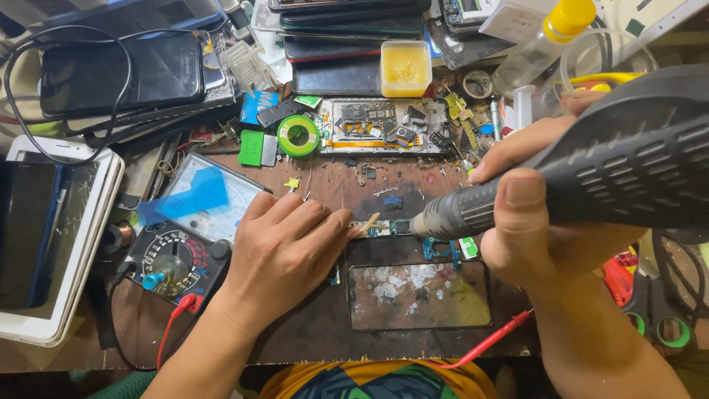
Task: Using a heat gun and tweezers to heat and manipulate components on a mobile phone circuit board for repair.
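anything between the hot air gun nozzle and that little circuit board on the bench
Nothing visible. The hot air gun in the right hand aims its nozzle straight at the small circuit board; the left hand holds a stick from the other side.

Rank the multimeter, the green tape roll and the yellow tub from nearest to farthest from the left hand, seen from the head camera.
1. Multimeter: just left of the left hand.
2. Green tape roll: above the hand, mid-bench.
3. Yellow tub: farthest, up and to the right.

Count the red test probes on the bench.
2: one red probe lies at the front edge beside the glass panel; the other sits by the meter. More may be hidden.
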